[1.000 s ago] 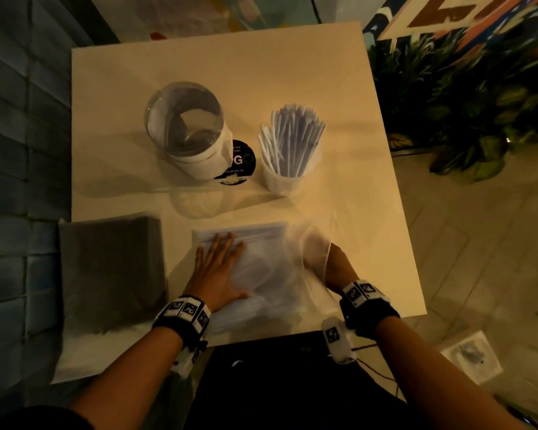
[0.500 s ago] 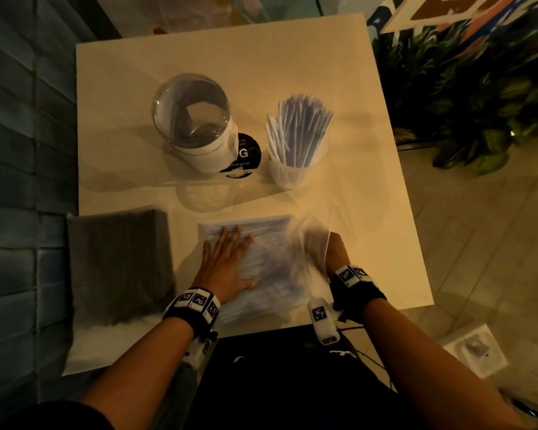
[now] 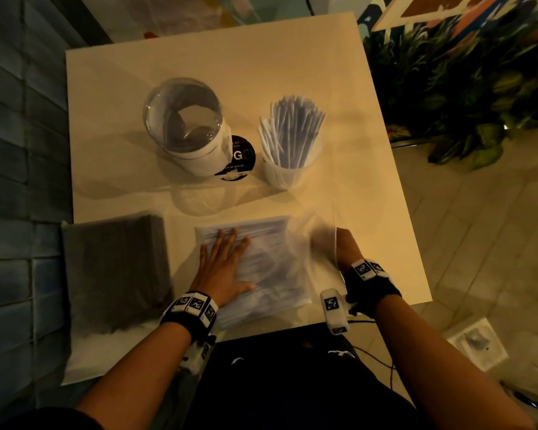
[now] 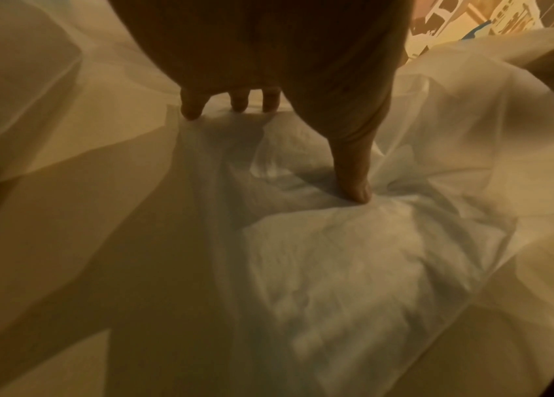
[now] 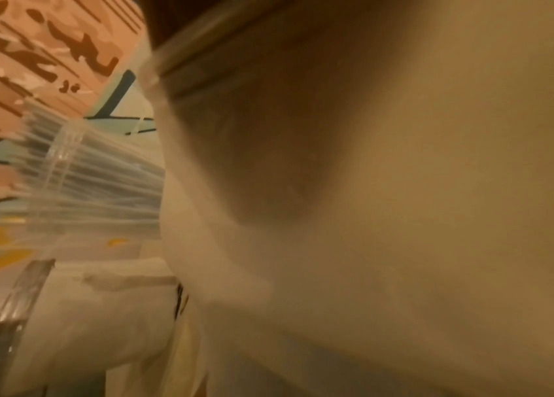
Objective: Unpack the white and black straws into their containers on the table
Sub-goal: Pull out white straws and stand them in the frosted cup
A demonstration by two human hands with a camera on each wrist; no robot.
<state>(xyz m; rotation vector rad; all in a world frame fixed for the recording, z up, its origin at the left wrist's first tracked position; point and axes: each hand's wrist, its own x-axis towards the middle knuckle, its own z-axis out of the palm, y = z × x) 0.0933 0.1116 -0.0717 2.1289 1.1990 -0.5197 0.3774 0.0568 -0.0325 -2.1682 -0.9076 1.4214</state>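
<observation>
A clear plastic bag of white straws lies at the table's near edge. My left hand rests flat on its left half, and the fingertips and thumb press into the film. My right hand holds up the bag's loose open end on the right; blurred plastic hides its fingers. A dark grey pack of black straws lies to the left. Behind stand a clear jar with a white base and a cup full of white straws, the cup also in the right wrist view.
A round black sticker lies between jar and cup. The cream table ends just right of my right hand, above a tiled floor. Potted plants stand beyond the right edge. A grey wall runs along the left.
Both hands have stayed on the bag. The bag's loose open end has shifted slightly by my right hand, and the head view has drifted a little.
</observation>
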